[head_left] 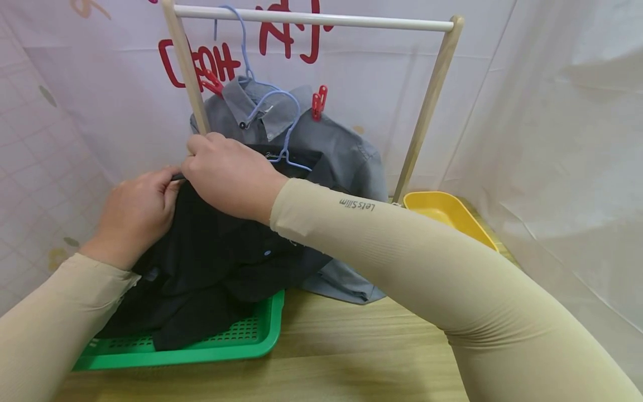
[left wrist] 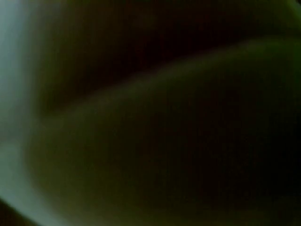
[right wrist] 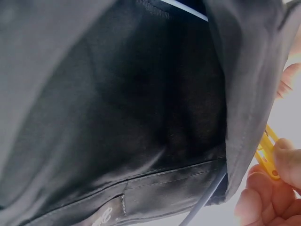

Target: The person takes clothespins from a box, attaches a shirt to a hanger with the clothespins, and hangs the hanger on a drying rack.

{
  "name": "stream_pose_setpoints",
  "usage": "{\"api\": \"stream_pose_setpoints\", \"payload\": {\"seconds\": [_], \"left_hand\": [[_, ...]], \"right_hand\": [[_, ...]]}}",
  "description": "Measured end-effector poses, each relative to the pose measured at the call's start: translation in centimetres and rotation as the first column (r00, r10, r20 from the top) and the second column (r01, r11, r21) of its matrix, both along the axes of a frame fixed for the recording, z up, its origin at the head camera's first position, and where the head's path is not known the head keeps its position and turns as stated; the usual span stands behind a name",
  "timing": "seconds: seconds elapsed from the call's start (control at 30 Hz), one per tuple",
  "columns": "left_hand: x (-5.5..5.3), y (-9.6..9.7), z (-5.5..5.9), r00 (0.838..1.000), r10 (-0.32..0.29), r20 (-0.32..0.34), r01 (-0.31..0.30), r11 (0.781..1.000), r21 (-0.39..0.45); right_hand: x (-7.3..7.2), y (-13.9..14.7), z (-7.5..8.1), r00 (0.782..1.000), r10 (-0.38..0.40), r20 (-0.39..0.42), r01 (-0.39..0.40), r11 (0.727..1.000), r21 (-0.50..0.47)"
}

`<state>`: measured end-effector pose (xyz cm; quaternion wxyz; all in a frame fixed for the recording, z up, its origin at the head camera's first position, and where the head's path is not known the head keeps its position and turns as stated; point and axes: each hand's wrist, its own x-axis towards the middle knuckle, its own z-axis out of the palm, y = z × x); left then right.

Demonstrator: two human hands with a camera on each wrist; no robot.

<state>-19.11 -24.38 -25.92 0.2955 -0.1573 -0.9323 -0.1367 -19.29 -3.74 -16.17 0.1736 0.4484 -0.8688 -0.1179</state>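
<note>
A black shirt (head_left: 221, 245) hangs on a blue wire hanger (head_left: 288, 134), its lower part in a green basket (head_left: 273, 329). My left hand (head_left: 138, 215) pinches the shirt's shoulder edge between thumb and fingers. Close beside it, my right hand (head_left: 233, 176) is at the same edge. In the right wrist view, its thumb and curled fingers pinch a yellow clothespin (right wrist: 266, 155) against the black cloth. That clothespin is hidden behind the hand in the head view. The left wrist view is dark and blurred.
A rack with a white rail (head_left: 311, 18) and wooden posts stands behind. On it hangs a grey shirt (head_left: 346, 145) on another blue hanger, with red clothespins (head_left: 318, 103) at its shoulders. A yellow tray (head_left: 437, 204) sits at the right on the wooden table (head_left: 351, 352).
</note>
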Motion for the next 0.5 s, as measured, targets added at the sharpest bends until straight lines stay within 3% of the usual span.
{"api": "stream_pose_setpoints", "payload": {"seconds": [0.17,0.5], "left_hand": [[-0.16,-0.13,-0.16,1.0,-0.003,-0.016,0.003,1.0,0.01],[-0.11,-0.07,-0.11,1.0,-0.002,-0.031,0.002,1.0,-0.002]], "right_hand": [[0.13,0.03,-0.17,0.999,0.017,-0.034,-0.017,1.0,0.006],[0.16,0.4,-0.68,0.998,0.038,-0.058,-0.042,0.997,-0.068]]}}
